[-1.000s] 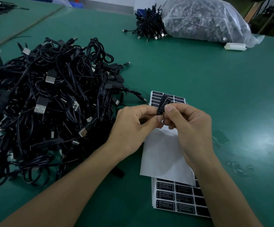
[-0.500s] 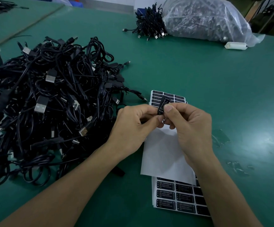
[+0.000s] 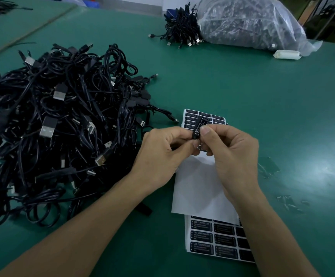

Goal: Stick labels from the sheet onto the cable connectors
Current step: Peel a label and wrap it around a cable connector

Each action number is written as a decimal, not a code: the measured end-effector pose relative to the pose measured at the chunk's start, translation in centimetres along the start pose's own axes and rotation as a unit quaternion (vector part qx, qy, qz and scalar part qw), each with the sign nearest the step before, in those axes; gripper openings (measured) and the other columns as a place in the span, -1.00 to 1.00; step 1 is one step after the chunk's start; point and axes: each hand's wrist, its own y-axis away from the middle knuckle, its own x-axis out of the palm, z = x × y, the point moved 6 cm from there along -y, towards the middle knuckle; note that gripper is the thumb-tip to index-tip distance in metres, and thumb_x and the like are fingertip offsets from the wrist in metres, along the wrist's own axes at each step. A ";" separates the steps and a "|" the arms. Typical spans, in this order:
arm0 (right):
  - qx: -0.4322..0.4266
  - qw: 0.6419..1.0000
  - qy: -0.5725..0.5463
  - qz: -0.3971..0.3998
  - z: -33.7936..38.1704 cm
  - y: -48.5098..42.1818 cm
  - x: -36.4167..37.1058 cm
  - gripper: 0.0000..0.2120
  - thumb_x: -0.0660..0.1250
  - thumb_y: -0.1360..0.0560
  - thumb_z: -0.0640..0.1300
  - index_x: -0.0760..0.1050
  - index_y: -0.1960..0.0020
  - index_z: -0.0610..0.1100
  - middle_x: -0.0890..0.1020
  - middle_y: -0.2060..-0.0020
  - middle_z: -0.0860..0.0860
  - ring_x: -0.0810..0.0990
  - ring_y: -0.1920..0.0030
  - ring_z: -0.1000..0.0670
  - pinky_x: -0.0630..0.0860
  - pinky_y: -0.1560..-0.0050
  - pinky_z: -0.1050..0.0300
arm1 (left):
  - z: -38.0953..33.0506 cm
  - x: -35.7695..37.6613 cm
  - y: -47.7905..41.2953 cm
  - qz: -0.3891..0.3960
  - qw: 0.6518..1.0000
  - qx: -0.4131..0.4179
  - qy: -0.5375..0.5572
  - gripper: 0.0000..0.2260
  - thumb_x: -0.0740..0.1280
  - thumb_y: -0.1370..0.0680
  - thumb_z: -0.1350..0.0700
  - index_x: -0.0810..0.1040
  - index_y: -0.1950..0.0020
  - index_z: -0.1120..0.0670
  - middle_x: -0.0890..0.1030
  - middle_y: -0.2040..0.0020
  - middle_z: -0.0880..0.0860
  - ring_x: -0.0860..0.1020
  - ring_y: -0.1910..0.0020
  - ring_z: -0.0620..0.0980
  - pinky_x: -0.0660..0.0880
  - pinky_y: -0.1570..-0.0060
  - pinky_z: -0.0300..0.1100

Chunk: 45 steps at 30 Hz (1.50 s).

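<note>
Little has been shifted since half a second ago: the connector [image 3: 198,128] is kept pinched between both hands above the label sheet [image 3: 218,238], and only a slight tightening of the right thumb over it can be made out. The left hand [image 3: 162,154] is closed on the connector's lower end from the side, while the right hand [image 3: 232,154] is clamped on it from the other side, its thumb laid along the printed face. White lettering is seen on that face, so a label is judged to be already laid on and now being pressed down, though its edges cannot be checked in this view. A blank white backing sheet [image 3: 198,186] lies over the middle of the label sheets, near the front edge of the worktop [image 3: 262,96]. The cable pile [image 3: 62,126] is heaped toward the left edge; a bagged batch [image 3: 248,23] sits at the far edge. Firm rubbing is probably all that is needed before this piece is set aside.
</note>
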 end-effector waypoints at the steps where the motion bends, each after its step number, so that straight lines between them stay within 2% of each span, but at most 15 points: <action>1: -0.001 1.000 0.003 -0.003 0.0 0.0 0.0 -0.87 0.41 -0.54 -0.26 0.66 0.18 -0.15 0.66 0.41 0.08 0.57 0.39 0.17 0.48 0.31 0.36 | 0.0 0.0 0.0 0.000 1.000 0.000 0.000 -0.92 0.44 -0.57 0.15 0.71 -0.03 0.06 0.74 0.17 -0.03 0.72 0.14 -0.07 0.67 0.11 0.09; 3: -0.004 1.000 0.010 -0.007 0.0 0.0 0.0 -0.88 0.42 -0.54 -0.26 0.66 0.17 -0.15 0.66 0.41 0.07 0.58 0.39 0.17 0.49 0.31 0.36 | -0.1 0.0 0.0 0.000 1.000 0.001 0.001 -0.92 0.44 -0.57 0.15 0.71 -0.03 0.07 0.74 0.17 -0.02 0.72 0.14 -0.07 0.67 0.09 0.07; 7: -0.007 1.000 0.016 -0.012 0.0 0.1 -0.1 -0.88 0.42 -0.54 -0.25 0.66 0.17 -0.15 0.67 0.40 0.05 0.59 0.39 0.15 0.50 0.31 0.35 | -0.3 0.0 0.1 0.000 1.000 0.007 -0.001 -0.93 0.45 -0.57 0.17 0.71 -0.02 0.06 0.74 0.18 -0.04 0.71 0.15 -0.11 0.63 0.06 -0.15; 12: -0.007 0.999 0.033 -0.018 -0.1 0.2 -0.2 -0.89 0.43 -0.53 -0.23 0.67 0.16 -0.14 0.69 0.36 0.00 0.62 0.34 0.09 0.54 0.26 0.28 | -0.8 0.1 0.1 0.003 1.000 0.029 -0.010 -0.93 0.44 -0.57 0.17 0.72 -0.01 0.06 0.74 0.17 -0.07 0.71 0.14 -0.13 0.63 0.06 -0.22; 16: -0.013 0.999 0.043 -0.017 0.1 0.2 -0.1 -0.90 0.44 -0.53 -0.23 0.67 0.15 -0.12 0.70 0.33 0.06 0.65 0.32 0.12 0.55 0.25 0.31 | -1.0 0.1 0.2 -0.009 1.000 0.024 0.011 -0.88 0.39 -0.58 0.17 0.72 -0.02 0.09 0.74 0.15 -0.08 0.71 0.13 -0.14 0.60 0.09 -0.29; 18: -0.018 0.999 0.046 -0.014 0.2 0.2 0.0 -0.88 0.44 -0.53 -0.24 0.66 0.16 -0.08 0.70 0.34 0.12 0.64 0.33 0.18 0.53 0.26 0.35 | -1.0 0.0 0.2 -0.024 0.999 0.019 0.011 -0.88 0.37 -0.59 0.17 0.73 0.02 0.06 0.73 0.20 -0.12 0.69 0.19 -0.19 0.56 0.15 -0.34; 20: -0.020 0.999 0.045 -0.014 0.2 0.3 0.1 -0.86 0.44 -0.52 -0.26 0.66 0.17 -0.07 0.70 0.35 0.15 0.64 0.34 0.21 0.52 0.28 0.39 | -1.0 -0.2 0.2 -0.040 0.999 0.015 0.001 -0.86 0.38 -0.59 0.18 0.73 0.08 0.04 0.70 0.27 -0.14 0.66 0.25 -0.20 0.55 0.21 -0.33; 25: -0.038 0.998 0.045 -0.027 0.6 0.6 0.4 -0.87 0.46 -0.49 -0.30 0.66 0.18 -0.10 0.69 0.37 0.17 0.62 0.37 0.27 0.50 0.31 0.46 | -0.8 -0.2 0.2 -0.067 0.998 -0.006 0.006 -0.84 0.41 -0.56 0.16 0.73 0.16 -0.03 0.71 0.29 -0.06 0.68 0.27 -0.06 0.65 0.22 -0.07; 28: -0.053 0.996 0.062 -0.040 0.9 0.8 0.5 -0.84 0.48 -0.48 -0.27 0.66 0.20 -0.04 0.69 0.36 0.18 0.63 0.36 0.26 0.50 0.29 0.46 | -0.9 -0.3 0.2 -0.070 0.997 -0.015 0.019 -0.82 0.41 -0.56 0.20 0.72 0.18 -0.05 0.71 0.31 -0.06 0.65 0.31 -0.13 0.61 0.29 -0.19; 31: -0.062 0.995 0.063 -0.049 1.0 1.0 0.5 -0.84 0.48 -0.47 -0.27 0.66 0.20 -0.03 0.70 0.35 0.18 0.63 0.37 0.26 0.50 0.30 0.46 | -0.8 -0.3 0.2 -0.075 0.996 -0.024 0.046 -0.82 0.41 -0.56 0.26 0.72 0.15 0.02 0.71 0.31 -0.03 0.65 0.32 -0.16 0.56 0.27 -0.31; 34: -0.055 0.996 0.057 -0.052 1.0 0.9 0.5 -0.85 0.47 -0.47 -0.28 0.67 0.21 -0.06 0.69 0.38 0.17 0.62 0.39 0.26 0.49 0.32 0.46 | -0.8 -0.2 0.2 -0.077 0.996 -0.024 0.048 -0.82 0.40 -0.56 0.26 0.72 0.15 0.03 0.72 0.29 0.00 0.67 0.30 -0.11 0.59 0.25 -0.25; 39: -0.044 0.997 0.045 -0.047 0.9 0.7 0.4 -0.85 0.47 -0.47 -0.30 0.67 0.22 -0.09 0.69 0.39 0.15 0.62 0.40 0.25 0.50 0.33 0.44 | -1.0 -0.2 0.2 -0.080 0.995 -0.025 0.053 -0.79 0.41 -0.55 0.27 0.71 0.20 0.01 0.69 0.35 -0.04 0.61 0.37 -0.18 0.54 0.30 -0.31; 42: -0.054 0.997 0.040 -0.044 1.0 0.8 0.4 -0.83 0.47 -0.47 -0.30 0.66 0.22 -0.07 0.69 0.39 0.16 0.62 0.39 0.25 0.50 0.32 0.44 | -0.8 -0.2 0.2 -0.083 0.995 -0.031 0.049 -0.79 0.41 -0.56 0.24 0.72 0.19 -0.02 0.71 0.32 -0.01 0.64 0.34 -0.09 0.61 0.27 -0.21; 45: -0.070 0.996 0.047 -0.043 1.2 0.9 0.5 -0.82 0.47 -0.47 -0.30 0.66 0.22 -0.05 0.69 0.38 0.17 0.62 0.39 0.25 0.50 0.31 0.44 | -0.8 -0.2 0.2 -0.082 0.995 -0.036 0.045 -0.81 0.42 -0.56 0.21 0.72 0.19 -0.03 0.71 0.31 -0.01 0.64 0.33 -0.08 0.60 0.27 -0.22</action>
